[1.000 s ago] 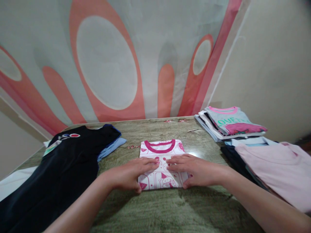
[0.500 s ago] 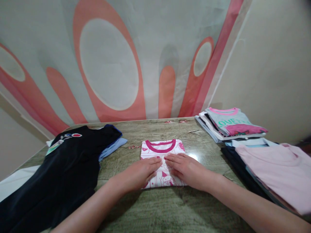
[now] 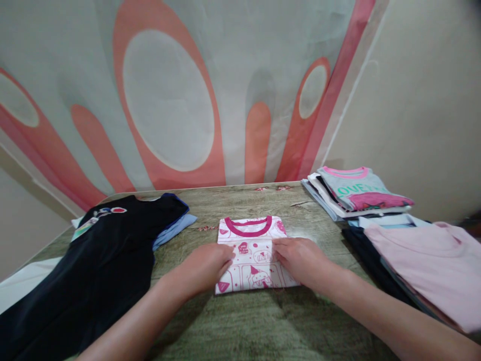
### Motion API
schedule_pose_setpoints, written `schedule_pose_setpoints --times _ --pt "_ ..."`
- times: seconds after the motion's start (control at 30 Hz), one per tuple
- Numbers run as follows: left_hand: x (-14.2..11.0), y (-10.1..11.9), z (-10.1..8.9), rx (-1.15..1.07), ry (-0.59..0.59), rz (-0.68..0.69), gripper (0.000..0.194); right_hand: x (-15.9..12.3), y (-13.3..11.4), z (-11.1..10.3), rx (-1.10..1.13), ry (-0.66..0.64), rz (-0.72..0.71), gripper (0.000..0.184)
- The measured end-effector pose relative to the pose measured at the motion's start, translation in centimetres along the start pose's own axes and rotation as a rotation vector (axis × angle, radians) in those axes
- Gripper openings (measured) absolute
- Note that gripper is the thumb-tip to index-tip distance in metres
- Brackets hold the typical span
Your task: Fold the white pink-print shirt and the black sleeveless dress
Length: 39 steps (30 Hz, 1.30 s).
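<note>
A folded white shirt (image 3: 252, 254) with a pink collar and pink cartoon prints lies in the middle of the wood-grain table (image 3: 244, 321). My left hand (image 3: 208, 265) grips its left edge, fingers curled over the cloth. My right hand (image 3: 300, 258) holds the right edge the same way. Both forearms reach in from the near edge of the table. The shirt rests flat on the table between the two hands.
A black sleeveless garment (image 3: 101, 260) lies over blue and white clothes on the left. At the back right stands a stack of folded shirts (image 3: 356, 193). A pale pink shirt (image 3: 424, 260) tops an unfolded pile nearer on the right. A patterned banner (image 3: 169, 100) hangs behind.
Both hands lay flat together on the middle of the shirt. They have slid apart to its left and right edges, and the fingers have curled onto the cloth.
</note>
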<state>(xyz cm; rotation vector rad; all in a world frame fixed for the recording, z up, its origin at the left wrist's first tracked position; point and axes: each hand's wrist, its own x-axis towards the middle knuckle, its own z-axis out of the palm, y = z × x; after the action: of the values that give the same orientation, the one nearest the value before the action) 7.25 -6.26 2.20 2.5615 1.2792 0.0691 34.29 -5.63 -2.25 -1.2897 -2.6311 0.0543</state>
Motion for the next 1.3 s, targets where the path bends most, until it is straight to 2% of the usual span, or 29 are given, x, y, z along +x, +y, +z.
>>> schedule_pose_setpoints --times 0.07,0.17,0.3,0.43,0.57,0.7,0.8,0.9,1.0,1.13,1.3 --pt "0.5 0.1 0.7 0.063 0.096 -0.083 0.032 0.1 0.1 0.1 -0.016 0.050 0.049 0.024" --pt "1.3 0.4 2.3 0.131 0.218 -0.148 0.036 0.4 -0.1 0.8 0.028 0.174 0.039 0.026" --pt "2.1 0.6 4.4 0.220 0.178 -0.180 0.046 0.6 -0.4 2.4 0.117 0.201 0.015 0.034" --pt "2.3 0.3 5.4 0.288 0.130 -0.259 0.055 0.5 -0.1 3.4 0.062 0.168 0.078 0.049" --pt "2.2 -0.5 5.5 0.313 0.122 -0.290 0.064 0.4 0.4 3.7 -0.012 0.079 0.127 0.065" --pt "1.8 -0.9 4.7 0.340 0.118 -0.304 0.070 0.4 0.7 3.5 -0.039 0.049 0.175 0.058" --pt "1.6 -0.3 3.7 0.381 0.187 -0.234 0.058 0.5 0.5 2.9 -0.032 0.128 0.151 0.044" --pt "1.5 0.7 3.3 0.316 0.237 -0.010 0.043 0.5 -0.2 2.0 0.041 0.212 -0.053 0.038" --pt "1.7 1.1 3.6 0.216 0.183 0.157 0.041 0.5 -0.9 1.6 0.127 0.188 -0.223 0.035" --pt "1.8 0.4 3.9 0.168 0.094 0.154 0.042 0.4 -0.8 2.1 0.139 0.146 -0.170 0.036" --pt "1.5 0.3 3.4 0.152 0.020 0.099 0.042 0.3 0.0 2.6 0.095 0.175 -0.110 0.032"
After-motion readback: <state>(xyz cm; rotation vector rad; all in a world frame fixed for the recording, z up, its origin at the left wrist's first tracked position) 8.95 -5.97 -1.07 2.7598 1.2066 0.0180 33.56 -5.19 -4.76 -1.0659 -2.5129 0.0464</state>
